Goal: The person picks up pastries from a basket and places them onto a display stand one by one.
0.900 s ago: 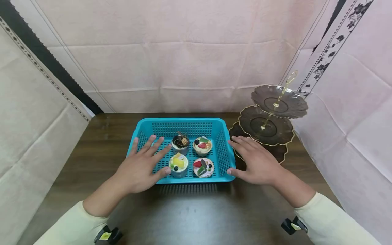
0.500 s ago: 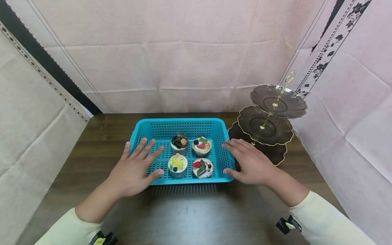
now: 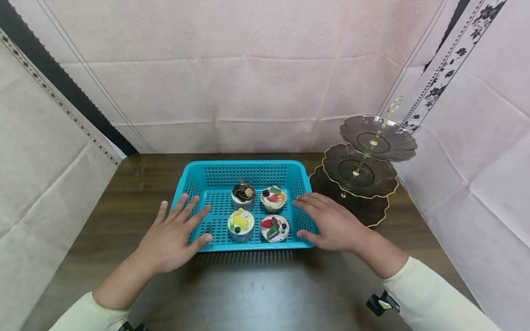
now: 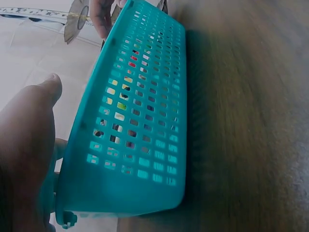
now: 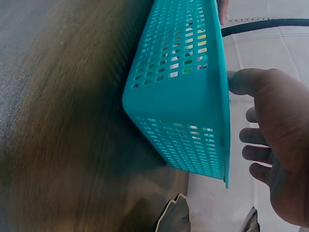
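Observation:
A turquoise plastic basket with slotted walls stands on the wooden table. Inside it are several cupcakes: a chocolate-topped one, a fruit-topped one, a yellow-topped one and one with a red and green topping. Over the basket's left rim my left hand is spread, fingers straight and apart. My right hand hovers at the right rim, its fingers slightly bent and reaching over the edge. Neither hand holds anything. In the right wrist view, the thumb is right at the rim.
A three-tier stand with dark scalloped, gold-edged plates stands behind my right hand, close to the basket's right side. Pale cloth walls enclose the table at the back and both sides.
My left hand has moved left and slightly toward me, away from the cupcakes to the basket's rim. My right hand has shifted left, farther over the right rim. The cupcakes have stayed put.

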A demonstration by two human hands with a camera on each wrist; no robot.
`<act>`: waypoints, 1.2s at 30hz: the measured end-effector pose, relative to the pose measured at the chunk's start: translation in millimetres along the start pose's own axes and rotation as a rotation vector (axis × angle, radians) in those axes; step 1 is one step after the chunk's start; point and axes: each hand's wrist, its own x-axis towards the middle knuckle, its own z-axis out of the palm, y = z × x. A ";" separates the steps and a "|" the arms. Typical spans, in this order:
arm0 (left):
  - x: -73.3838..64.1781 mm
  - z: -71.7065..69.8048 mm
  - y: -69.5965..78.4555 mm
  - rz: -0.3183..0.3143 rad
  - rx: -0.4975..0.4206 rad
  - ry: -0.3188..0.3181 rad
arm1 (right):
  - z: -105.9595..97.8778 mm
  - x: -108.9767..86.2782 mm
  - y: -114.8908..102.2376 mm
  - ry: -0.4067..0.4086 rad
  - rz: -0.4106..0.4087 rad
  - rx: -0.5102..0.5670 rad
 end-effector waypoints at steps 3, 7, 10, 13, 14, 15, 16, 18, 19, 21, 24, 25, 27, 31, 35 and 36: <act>-0.9 2.1 -2.5 -0.001 0.000 0.005 | 0.5 2.0 -1.0 -0.010 -0.013 0.002; -1.8 4.3 -4.5 -0.010 -0.010 0.007 | 1.9 4.5 -1.9 -0.022 -0.030 -0.005; -2.7 5.6 -4.8 -0.018 -0.016 -0.001 | 3.5 6.8 -2.8 -0.024 -0.037 -0.010; -3.2 6.6 -5.3 -0.022 -0.012 -0.003 | 5.2 9.6 -3.6 -0.025 -0.040 -0.015; -3.4 7.0 -5.4 -0.023 -0.008 -0.001 | 5.8 10.5 -3.8 -0.026 -0.039 -0.018; -3.5 7.4 -5.6 -0.023 -0.005 0.000 | 6.3 11.4 -4.0 -0.027 -0.039 -0.017; -3.6 7.7 -5.7 -0.022 -0.002 0.002 | 6.8 12.2 -4.2 -0.029 -0.040 -0.015; -3.6 8.6 -5.8 -0.021 0.002 0.005 | 7.6 13.8 -4.6 -0.039 -0.038 -0.017; -3.7 9.1 -5.8 -0.020 0.006 0.006 | 7.6 14.7 -5.0 -0.044 -0.037 -0.017; -3.9 10.0 -5.9 -0.018 0.006 0.006 | 7.6 16.6 -5.7 -0.054 -0.041 -0.009; -4.4 11.2 -6.3 -0.014 0.003 0.006 | 7.0 20.1 -6.9 -0.067 -0.047 -0.004; -4.6 11.4 -6.5 -0.012 0.002 0.005 | 6.5 21.5 -7.4 -0.072 -0.049 -0.001; -4.8 12.0 -6.9 -0.008 0.001 0.006 | 5.9 24.4 -8.1 -0.085 -0.051 0.000; -4.8 12.8 -7.6 0.001 0.004 0.007 | 4.9 31.3 -10.3 -0.136 -0.029 -0.006; -4.4 13.3 -8.2 0.005 0.011 0.005 | 5.5 38.7 -12.3 -0.196 -0.002 -0.004; -4.3 13.3 -8.3 0.005 0.011 0.003 | 6.2 40.5 -12.6 -0.209 0.002 -0.006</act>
